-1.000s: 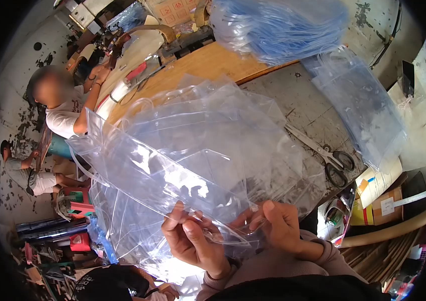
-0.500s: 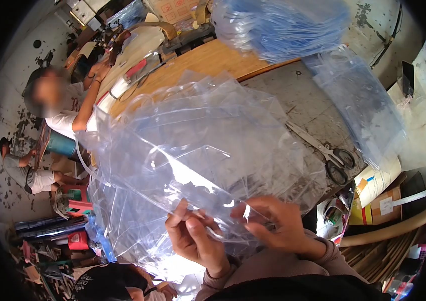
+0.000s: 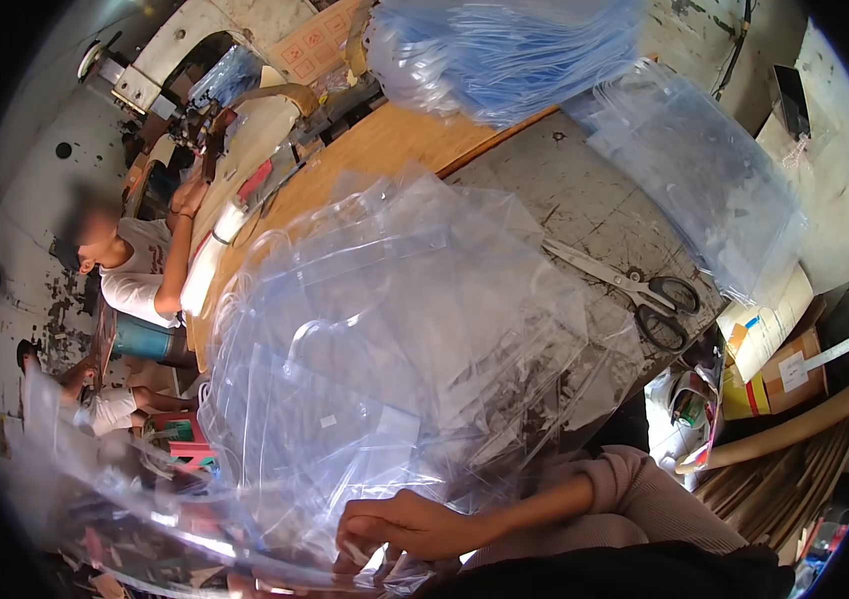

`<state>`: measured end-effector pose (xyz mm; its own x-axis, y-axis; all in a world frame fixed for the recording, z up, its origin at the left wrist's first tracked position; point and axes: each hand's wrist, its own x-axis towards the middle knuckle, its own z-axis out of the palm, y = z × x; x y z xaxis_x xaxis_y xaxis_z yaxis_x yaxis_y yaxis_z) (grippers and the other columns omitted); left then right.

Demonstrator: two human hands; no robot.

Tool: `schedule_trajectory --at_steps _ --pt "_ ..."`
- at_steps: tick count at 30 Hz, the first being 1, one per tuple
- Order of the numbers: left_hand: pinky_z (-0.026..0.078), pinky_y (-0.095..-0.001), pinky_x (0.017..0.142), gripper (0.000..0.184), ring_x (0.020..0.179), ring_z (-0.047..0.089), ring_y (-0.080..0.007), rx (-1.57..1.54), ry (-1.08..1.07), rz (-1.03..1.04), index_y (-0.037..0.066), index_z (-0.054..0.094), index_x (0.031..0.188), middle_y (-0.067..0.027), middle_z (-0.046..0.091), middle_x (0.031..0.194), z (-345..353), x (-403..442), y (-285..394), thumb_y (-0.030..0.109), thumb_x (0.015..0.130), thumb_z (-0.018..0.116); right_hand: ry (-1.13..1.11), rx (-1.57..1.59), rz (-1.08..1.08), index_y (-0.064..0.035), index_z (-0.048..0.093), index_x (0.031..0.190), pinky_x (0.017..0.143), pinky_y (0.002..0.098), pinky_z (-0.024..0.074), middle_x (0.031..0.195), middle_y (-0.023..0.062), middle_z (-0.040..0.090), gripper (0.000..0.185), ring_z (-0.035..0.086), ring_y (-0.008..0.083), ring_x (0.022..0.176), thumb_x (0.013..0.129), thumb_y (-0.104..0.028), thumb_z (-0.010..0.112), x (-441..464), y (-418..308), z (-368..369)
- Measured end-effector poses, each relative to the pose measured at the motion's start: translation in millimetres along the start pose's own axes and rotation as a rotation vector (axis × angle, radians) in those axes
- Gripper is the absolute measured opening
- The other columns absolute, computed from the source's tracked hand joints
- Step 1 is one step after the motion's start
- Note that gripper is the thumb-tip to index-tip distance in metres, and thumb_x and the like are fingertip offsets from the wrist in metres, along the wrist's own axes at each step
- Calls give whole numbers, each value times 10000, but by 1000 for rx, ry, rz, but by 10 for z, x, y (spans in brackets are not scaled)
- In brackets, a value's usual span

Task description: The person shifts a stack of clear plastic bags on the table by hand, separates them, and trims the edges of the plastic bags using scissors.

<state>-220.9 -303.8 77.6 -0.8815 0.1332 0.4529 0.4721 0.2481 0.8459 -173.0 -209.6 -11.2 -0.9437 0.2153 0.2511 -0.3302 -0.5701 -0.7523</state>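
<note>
One pair of scissors point(image 3: 633, 285) and one clear plastic pile point(image 3: 444, 309) are seen on the table point(image 3: 619, 195). The right hand point(image 3: 406, 526) is held with fingers bent; their grip cannot be told, nor the left hand's. One blurred bag point(image 3: 160, 521), earlier spread over the pile, is now swung lower left.

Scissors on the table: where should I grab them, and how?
Best take the scissors by the black handles, probably from your right, near side. The loops face that way over bare table, while the blades point away, their tips by the edge of the clear plastic. Coming this way should keep your fingers off the blades.
</note>
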Motion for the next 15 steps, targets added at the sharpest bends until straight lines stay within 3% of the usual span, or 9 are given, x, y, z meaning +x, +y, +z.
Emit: schedule_trajectory --at_steps 3,4,5,7,8,10,12,13,15 --pt "430 -396 818 634 898 542 -288 -29 -189 89 85 429 1320 -121 562 985 221 -28 121 221 758 691 246 -282 -82 -70 529 1017 669 294 507 831 97 625 323 621 192 728 989 -320 327 -273 -76 -155" --pt "394 -281 604 330 607 441 -156 -368 -160 154 47 578 1127 -17 453 704 616 -68 227 161 819 609 308 -313 -91 -67 516 1047 681 297 512 844 109 656 318 661 205 730 989 -315 326 -376 -125 -231" --pt "363 -157 474 465 653 486 -73 -187 -307 249 8 367 1312 -49 515 845 702 -10 82 195 912 513 433 -299 -70 -65 502 1063 634 294 521 818 98 676 250 681 206 707 980 -270 387 -466 -223 -270" --pt "372 -152 388 581 691 502 -97 -293 -603 59 53 238 1401 -73 499 914 1014 -39 90 62 882 499 779 -594 -13 -57 497 1064 557 301 518 761 103 667 172 672 232 649 946 -181 475 -611 -393 -390" --pt "399 -147 397 627 741 508 -100 -250 -661 43 62 228 1408 -78 495 967 1150 -54 1 -4 853 511 777 -604 -4 -57 497 1064 557 301 518 761 103 667 172 672 232 649 946 -181 475 -691 -440 -488" --pt "520 -336 694 614 979 552 -267 150 -763 305 57 358 1356 -163 450 1256 1321 -96 -82 -88 784 527 897 -1181 -45 -51 508 1046 498 318 502 710 112 646 166 645 280 587 903 -130 539 -829 -469 -694" --pt "433 -412 910 577 1103 519 -282 421 -740 766 85 456 1304 -142 474 1282 1398 -156 -88 -46 752 562 899 -1236 -48 -45 517 1031 500 333 497 715 129 636 166 634 298 596 885 -118 549 -898 -490 -749" --pt "433 -412 910 577 1103 519 -282 418 -744 762 85 456 1304 -142 474 1282 1403 -183 -88 -46 752 562 896 -1275 -52 -38 526 1017 502 349 492 721 147 625 168 622 315 605 867 -106 560 -919 -484 -762" --pt "328 -429 1017 508 1170 497 -224 324 -1077 1132 116 527 1250 -95 515 1257 1384 -231 -101 35 752 584 860 -1340 -125 -27 533 1005 507 357 491 739 153 624 171 622 317 618 851 -91 566 -921 -451 -812"
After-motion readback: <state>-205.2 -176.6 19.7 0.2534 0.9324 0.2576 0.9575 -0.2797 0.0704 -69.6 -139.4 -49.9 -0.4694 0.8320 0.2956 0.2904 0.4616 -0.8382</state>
